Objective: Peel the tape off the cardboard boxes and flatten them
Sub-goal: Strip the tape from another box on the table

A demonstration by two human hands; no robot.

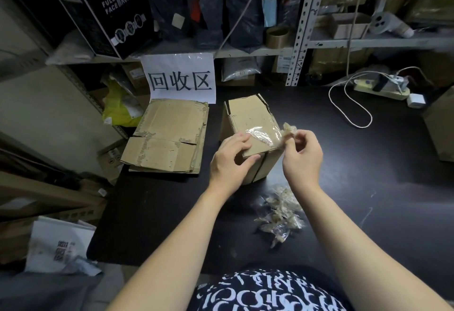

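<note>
Shirt [265, 291] below, right hand [303, 157] pinches tape [264, 133], left hand [231, 160] grips box [250, 111].

one camera on the person's head looks forward and down, close above the left hand [229, 163] and right hand [303, 158], across the table [373, 178] toward the shelves [298, 40].
</note>
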